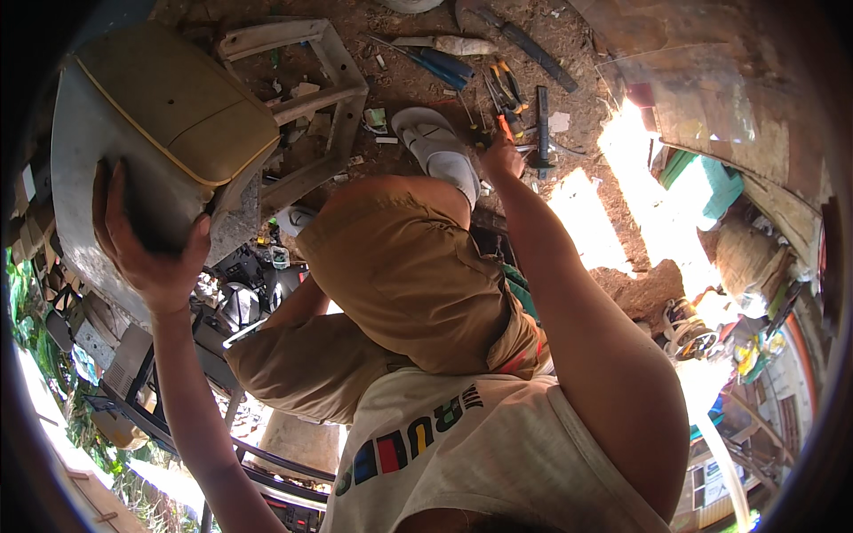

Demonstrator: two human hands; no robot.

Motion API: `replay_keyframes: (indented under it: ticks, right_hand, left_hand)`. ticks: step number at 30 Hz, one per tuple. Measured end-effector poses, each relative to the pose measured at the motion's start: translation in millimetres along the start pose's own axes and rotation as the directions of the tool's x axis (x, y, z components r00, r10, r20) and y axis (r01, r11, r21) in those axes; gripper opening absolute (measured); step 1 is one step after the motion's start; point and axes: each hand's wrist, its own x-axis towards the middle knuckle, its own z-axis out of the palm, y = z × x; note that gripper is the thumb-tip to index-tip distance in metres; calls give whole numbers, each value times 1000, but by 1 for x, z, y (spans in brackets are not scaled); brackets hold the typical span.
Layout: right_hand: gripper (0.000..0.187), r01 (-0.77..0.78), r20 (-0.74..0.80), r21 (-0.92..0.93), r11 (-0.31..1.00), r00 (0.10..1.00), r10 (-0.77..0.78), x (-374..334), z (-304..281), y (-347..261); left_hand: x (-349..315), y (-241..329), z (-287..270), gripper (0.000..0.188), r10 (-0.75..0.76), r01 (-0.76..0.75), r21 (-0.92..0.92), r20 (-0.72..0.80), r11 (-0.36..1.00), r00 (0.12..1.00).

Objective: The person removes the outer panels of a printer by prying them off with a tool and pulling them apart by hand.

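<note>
My left hand [155, 253] lies against the large grey plastic casing [89, 186], fingers spread over its curved side and thumb near its lower corner. A tan panel [191, 107] with a yellowish edge line forms the casing's upper part. My right hand [505, 160] reaches down to the dirt floor beside my sandalled foot [435, 142]. Its fingers are closed around an orange-handled tool [504, 127], whose working end I cannot make out clearly. Just beyond it lie pliers [508, 87] with orange-and-black grips, and to the right a hammer [543, 129].
Farther off are another dark-handled hammer [533, 53], a blue-handled screwdriver [444, 67] and a tool with a pale wrapped handle [462, 45]. An angular grey frame [342, 93] stands beside the casing. Scrap parts [240, 302] crowd the left; wooden boards [711, 62] edge the right.
</note>
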Motion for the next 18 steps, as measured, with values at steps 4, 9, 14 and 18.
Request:
replay_keyframes:
  ticks: [4,9,14,18]
  right_hand:
    - [60,30,-157,-7,1000,987,-30,-12,-8,-5]
    - [64,-69,-405,127,990,907,115,32,4,18]
    - [72,-122,-248,179,976,955,165,46,-18,16]
    - [70,-21,-207,42,999,978,29,37,-24,13]
  left_hand:
    - [2,-1,-2,92,19,-19,24,24,1000,1000]
    - [-3,0,-2,93,-18,18,-11,-12,1000,1000]
    - [0,-8,-1,94,16,-15,33,-26,999,1000]
    - [-1,-5,-3,92,-2,3,21,-51,1000,999]
